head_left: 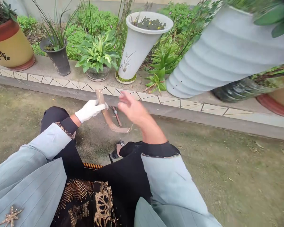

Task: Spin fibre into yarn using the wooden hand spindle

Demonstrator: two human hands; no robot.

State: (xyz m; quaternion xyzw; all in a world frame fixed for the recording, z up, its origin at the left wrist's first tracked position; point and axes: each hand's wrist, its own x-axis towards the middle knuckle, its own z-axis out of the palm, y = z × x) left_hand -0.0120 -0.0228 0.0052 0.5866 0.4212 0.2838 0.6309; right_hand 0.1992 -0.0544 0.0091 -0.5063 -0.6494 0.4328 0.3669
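My left hand (pixel 90 110), in a white glove, is closed around the upper part of a bent, peeled-looking branch (pixel 109 121). The branch slants down from the glove and curves to the right, ending in a pale cut end with a thin strand by it. My right hand (pixel 132 108) is bare and raised to the right of the branch, apart from it. Its fingers are somewhat blurred but stand apart, with nothing visible in them. Behind the branch, on the ground, lies a thin reddish-brown stick-like thing (pixel 117 116) with a pale part; its kind is unclear.
A low tiled ledge (pixel 170 102) runs across in front. On it stand a white flared planter (pixel 137 47), a ribbed white planter (pixel 217 53), a dark pot (pixel 59 58), a leafy potted plant (pixel 99 56) and a yellow-red pot (pixel 11 44). A shoe (pixel 117 149) shows below.
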